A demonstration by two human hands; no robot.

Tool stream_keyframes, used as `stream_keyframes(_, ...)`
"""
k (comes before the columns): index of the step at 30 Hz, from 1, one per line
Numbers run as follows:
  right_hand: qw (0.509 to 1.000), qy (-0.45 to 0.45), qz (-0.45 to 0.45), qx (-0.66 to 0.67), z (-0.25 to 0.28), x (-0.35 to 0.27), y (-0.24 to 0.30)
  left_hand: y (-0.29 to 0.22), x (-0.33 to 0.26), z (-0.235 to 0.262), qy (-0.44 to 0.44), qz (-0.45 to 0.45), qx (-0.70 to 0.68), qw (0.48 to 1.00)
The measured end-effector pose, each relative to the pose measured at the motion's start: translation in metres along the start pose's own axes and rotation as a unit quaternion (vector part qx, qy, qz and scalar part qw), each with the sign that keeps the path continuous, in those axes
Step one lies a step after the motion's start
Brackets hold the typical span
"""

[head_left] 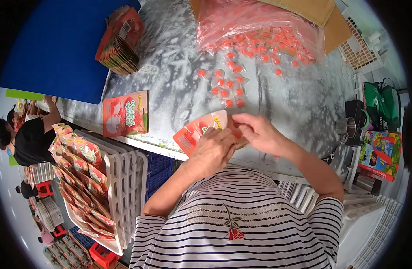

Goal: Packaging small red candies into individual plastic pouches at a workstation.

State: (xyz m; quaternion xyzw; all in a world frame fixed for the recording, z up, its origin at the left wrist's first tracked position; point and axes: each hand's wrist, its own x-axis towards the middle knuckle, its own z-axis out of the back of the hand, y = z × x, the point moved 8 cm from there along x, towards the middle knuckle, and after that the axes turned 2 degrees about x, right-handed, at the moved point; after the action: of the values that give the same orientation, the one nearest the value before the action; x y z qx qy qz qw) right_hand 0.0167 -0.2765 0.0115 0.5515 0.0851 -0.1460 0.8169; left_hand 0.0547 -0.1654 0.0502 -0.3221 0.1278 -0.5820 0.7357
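A red and pink candy pouch (187,138) is tilted in front of my chest, just above the table's near edge. My left hand (209,153) wraps over its front and lower side, fingers bent. At the pouch's right end, my right hand (262,134) pinches the edge between thumb and curled fingers. The inside of the pouch is hidden from view. Just beyond my hands lies a loose group of clear-wrapped red candies (224,93). To the left, a similar pouch (125,114) rests flat on the table.
A cardboard box (336,33) with a pink plastic bag (264,22) spills many wrapped candies at the back. A pouch stack (118,54) stands by a blue board (53,49). Stacked white crates (125,179) bear pouches at left; co-workers (33,139) sit beyond. A metal cup (345,127) is at right.
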Motion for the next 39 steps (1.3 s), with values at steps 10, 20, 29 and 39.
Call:
stream_keyframes(10, 0.946, -0.149, -0.089, -0.274, 0.028, -0.089, -0.105, -0.017, -0.023, 0.061, -0.143, -0.013, 0.016, 0.989)
stream_keyframes(20, 0.944, -0.193, -0.129, -0.234, 0.016, -0.135, -0.122, -0.004, -0.026, 0.054, -0.128, 0.031, 0.016, 0.991)
stream_keyframes(29, 0.941, -0.256, -0.022, 0.222, 0.041, -0.086, -0.064, -0.016, -0.019, 0.037, -0.094, 0.006, 0.043, 0.995)
stream_keyframes(39, 0.910, -0.152, 0.364, -0.128, -0.008, -0.041, 0.085, -0.017, -0.026, 0.038, -0.112, -0.015, -0.011, 0.994)
